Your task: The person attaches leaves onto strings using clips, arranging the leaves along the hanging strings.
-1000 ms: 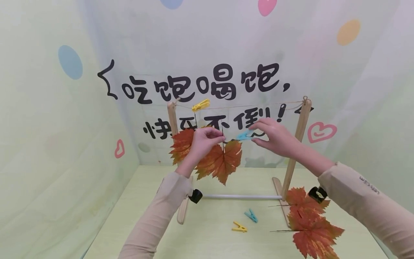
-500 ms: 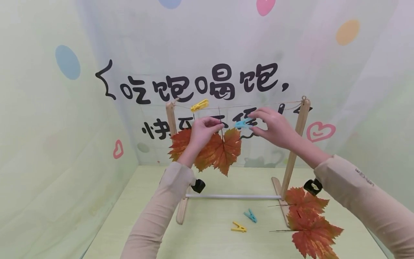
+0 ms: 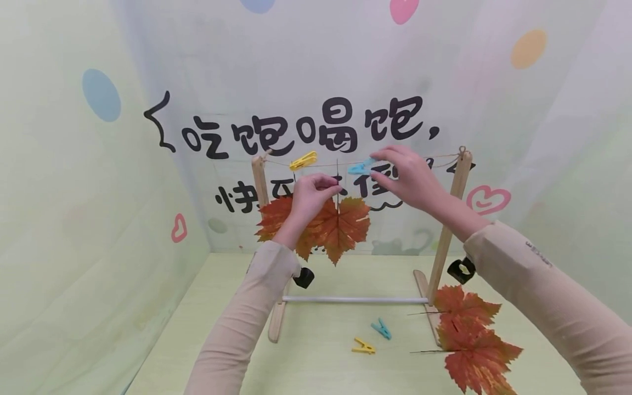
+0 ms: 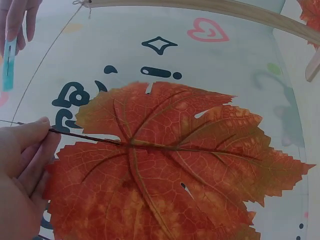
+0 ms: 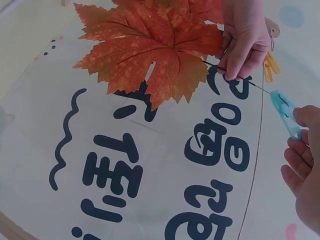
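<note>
My left hand (image 3: 313,200) pinches the thin dark stem of an orange-red maple leaf (image 4: 165,155), and the leaf hangs below the fingers. The stem's upper end reaches the string (image 3: 326,165). To the right, my right hand (image 3: 407,175) holds a light blue clothespin (image 3: 360,167) between thumb and fingers, its tip pointing left toward the stem. In the right wrist view the same blue clothespin (image 5: 286,114) is close to the stem's tip. A yellow clothespin (image 3: 303,161) sits on the string at the left, with another leaf (image 3: 274,216) hanging under it, partly hidden by my left hand.
Two wooden posts (image 3: 455,203) hold the string, joined low down by a white rod (image 3: 355,300). A blue clothespin (image 3: 382,328) and a yellow clothespin (image 3: 364,346) lie on the table (image 3: 306,351). More maple leaves (image 3: 476,351) lie at the right.
Both hands have risen, lifting the leaf so its stem reaches the string. The right hand has brought the blue clothespin up and slightly left, to string height.
</note>
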Demonstrator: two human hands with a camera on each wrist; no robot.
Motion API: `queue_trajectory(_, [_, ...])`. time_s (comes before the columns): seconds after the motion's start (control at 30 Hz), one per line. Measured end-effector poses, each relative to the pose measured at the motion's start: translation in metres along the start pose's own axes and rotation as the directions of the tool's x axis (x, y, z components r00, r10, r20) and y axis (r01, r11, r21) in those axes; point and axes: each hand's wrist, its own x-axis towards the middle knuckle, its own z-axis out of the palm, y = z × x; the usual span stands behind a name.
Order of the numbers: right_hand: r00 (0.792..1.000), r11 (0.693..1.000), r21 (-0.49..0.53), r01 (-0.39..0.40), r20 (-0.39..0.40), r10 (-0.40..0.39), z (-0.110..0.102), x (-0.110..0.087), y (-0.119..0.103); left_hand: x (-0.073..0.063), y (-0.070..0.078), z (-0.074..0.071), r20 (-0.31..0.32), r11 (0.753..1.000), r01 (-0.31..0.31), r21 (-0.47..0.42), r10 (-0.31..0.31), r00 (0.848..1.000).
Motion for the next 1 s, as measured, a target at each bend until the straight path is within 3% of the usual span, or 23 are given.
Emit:
queue_trajectory(0.3, [0.998,0.998,-0.028,-0.053,-0.038,0.052,0.006,0.012,0.001,0.003,-0.002,0.001,-0.012,1.000,0.020,-0.024,-0.021,1.000])
queue_trajectory(0.57, [0.996,0.998,-0.045,-0.046,-0.078,0.043,0.015,0.021,0.002,0.003,-0.004,0.002,-0.034,0.998,0.035,-0.047,-0.037,0.999])
queue_trajectory(1.0, [0.993,0.989,-0.087,-0.118,0.008,0.119,0.023,0.035,0.001,0.004,-0.006,0.004,-0.056,0.999,0.022,-0.035,-0.024,0.998])
